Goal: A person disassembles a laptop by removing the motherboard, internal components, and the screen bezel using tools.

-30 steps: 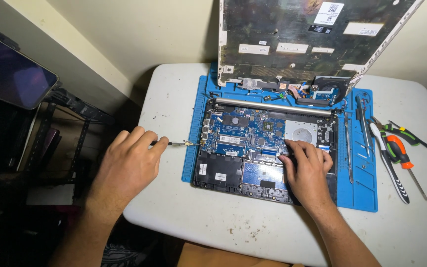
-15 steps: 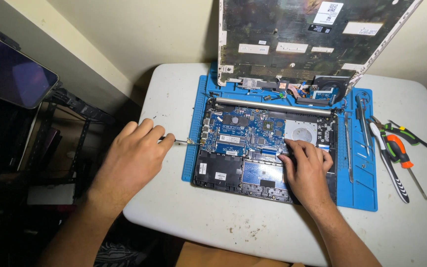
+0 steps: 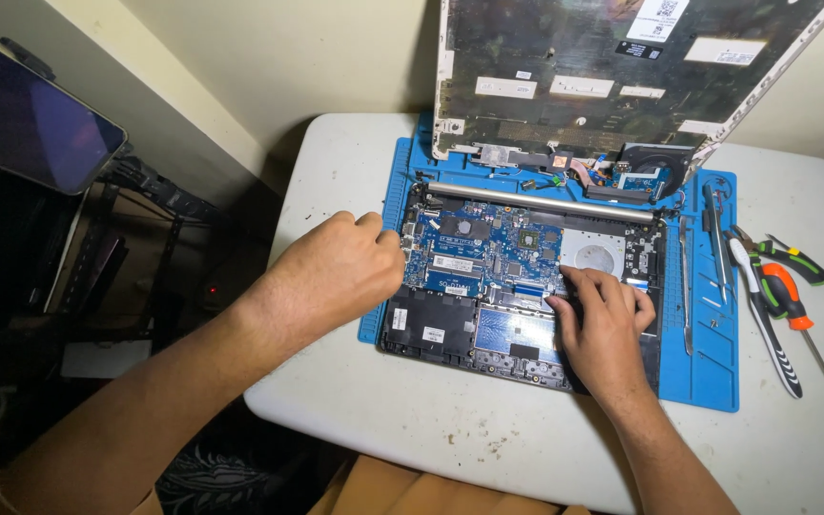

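Laptop (image 3: 526,286) lies opened, base up, on blue mat (image 3: 708,372) on table (image 3: 355,420); your L hand (image 3: 331,277) is clenched at its left edge, tool hidden, can't tell; R hand (image 3: 603,319) flat, fingers released, on board (image 3: 488,253); board looks fragile; grip chassis edges only.

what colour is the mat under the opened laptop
Blue: the mat under the opened laptop, seen in the head view.

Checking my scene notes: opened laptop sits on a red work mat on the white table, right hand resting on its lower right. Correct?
Not quite: the work mat is blue, as the head view shows. The opened laptop does sit on it on the white table, right hand resting on its lower right.
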